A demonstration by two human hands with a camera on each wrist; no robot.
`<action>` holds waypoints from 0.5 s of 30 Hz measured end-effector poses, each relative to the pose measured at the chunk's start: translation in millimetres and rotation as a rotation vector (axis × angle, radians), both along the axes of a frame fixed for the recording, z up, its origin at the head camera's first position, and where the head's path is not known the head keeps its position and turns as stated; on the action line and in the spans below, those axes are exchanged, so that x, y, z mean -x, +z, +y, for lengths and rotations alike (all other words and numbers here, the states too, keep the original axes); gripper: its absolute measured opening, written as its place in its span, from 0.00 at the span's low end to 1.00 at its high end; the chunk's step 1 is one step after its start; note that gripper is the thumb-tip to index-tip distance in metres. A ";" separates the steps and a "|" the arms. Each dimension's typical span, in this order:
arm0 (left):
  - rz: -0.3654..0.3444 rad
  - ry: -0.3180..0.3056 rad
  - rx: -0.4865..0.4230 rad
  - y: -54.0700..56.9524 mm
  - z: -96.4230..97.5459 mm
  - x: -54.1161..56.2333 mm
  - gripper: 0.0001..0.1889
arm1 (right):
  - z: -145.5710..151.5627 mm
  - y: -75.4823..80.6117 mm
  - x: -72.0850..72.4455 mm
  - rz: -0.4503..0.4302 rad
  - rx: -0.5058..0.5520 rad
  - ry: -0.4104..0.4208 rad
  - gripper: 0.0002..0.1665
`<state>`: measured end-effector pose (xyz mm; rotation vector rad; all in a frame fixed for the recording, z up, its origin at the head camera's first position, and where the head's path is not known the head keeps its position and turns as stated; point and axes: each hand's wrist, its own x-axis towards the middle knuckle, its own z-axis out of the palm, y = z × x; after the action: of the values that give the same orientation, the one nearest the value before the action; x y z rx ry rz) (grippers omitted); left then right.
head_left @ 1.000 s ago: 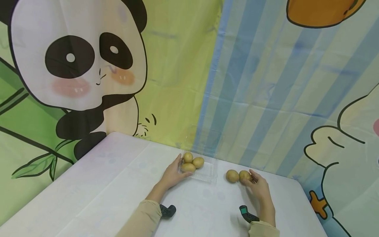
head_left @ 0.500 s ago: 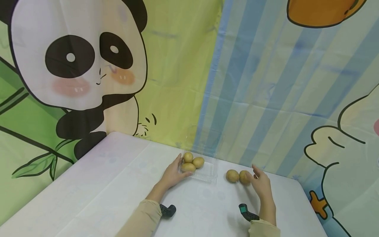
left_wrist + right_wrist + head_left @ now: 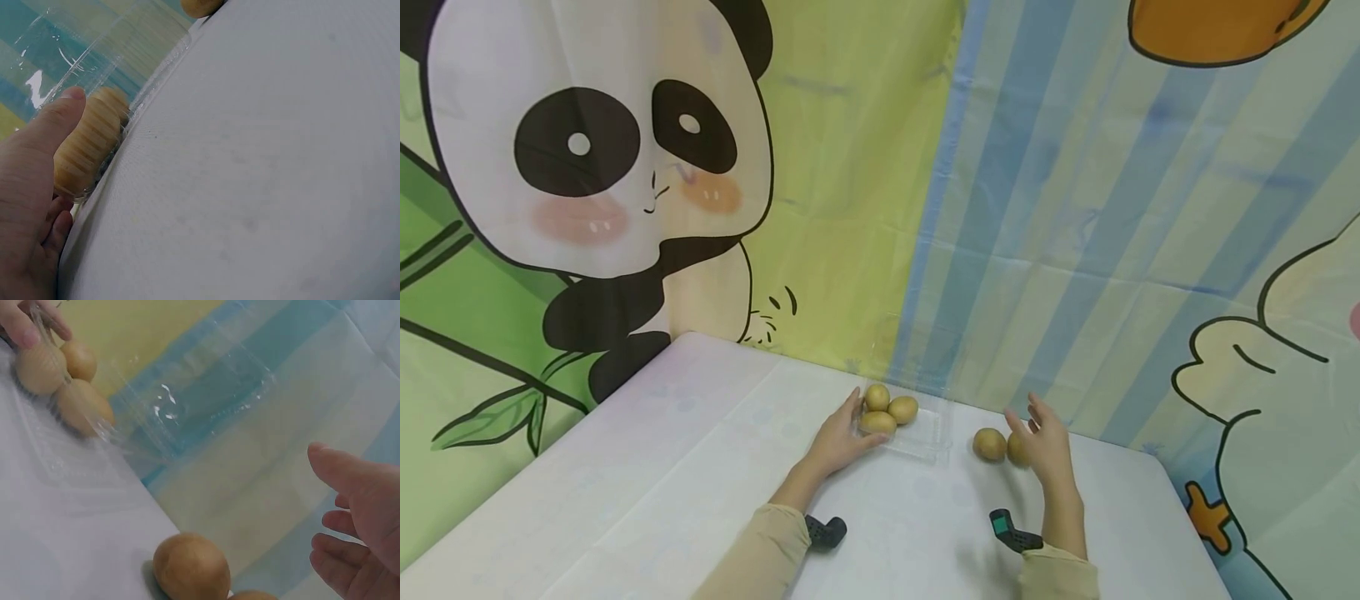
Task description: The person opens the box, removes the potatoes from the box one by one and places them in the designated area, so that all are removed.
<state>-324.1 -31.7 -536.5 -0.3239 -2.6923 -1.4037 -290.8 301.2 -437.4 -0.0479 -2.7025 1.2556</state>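
My left hand (image 3: 837, 439) grips the left end of a clear plastic clamshell box (image 3: 931, 433), thumb along its near side and fingers around its end. Inside the box, at the left, lie three potatoes, one nearest the thumb (image 3: 877, 423). The left wrist view shows the thumb against the clear wall, in front of a potato (image 3: 94, 140). On the table to the right, two more potatoes sit side by side, the left one (image 3: 989, 445) in full view. My right hand (image 3: 1047, 437) hovers above and partly hides the right potato (image 3: 1017, 450); its fingers are spread and hold nothing.
The box's clear lid (image 3: 206, 387) stands raised at the back, near the curtain (image 3: 1045, 250). A white cloth covers the table (image 3: 700, 467), whose far edge meets the printed curtain. Each wrist wears a black device, such as the right one (image 3: 1015, 533).
My right hand has let go of the right potato, then lifted and shifted slightly left above it. The left hand, the box and the potatoes stay in place.
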 end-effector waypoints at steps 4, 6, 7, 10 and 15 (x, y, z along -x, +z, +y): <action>0.009 -0.001 0.000 0.0 -0.3 -0.2 0.58 | -10.7 1.0 2.8 0.011 -0.013 0.034 0.52; 0.008 -0.001 0.002 -0.3 -0.4 0.2 0.57 | -15.6 0.6 3.7 0.034 -0.021 0.057 0.52; 0.009 0.000 0.005 -0.4 -0.5 0.4 0.57 | -17.9 0.4 3.9 0.047 -0.024 0.068 0.52; 0.019 -0.001 0.011 -1.0 -0.6 1.2 0.57 | -24.8 -0.5 4.9 0.080 -0.030 0.096 0.52; 0.037 0.004 0.017 -1.9 -0.3 1.6 0.58 | -39.0 -2.0 6.7 0.082 -0.044 0.128 0.52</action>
<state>-325.7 -32.0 -538.4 -0.3426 -2.6759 -1.3604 -297.5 262.2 -439.3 0.1809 -2.6988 1.2027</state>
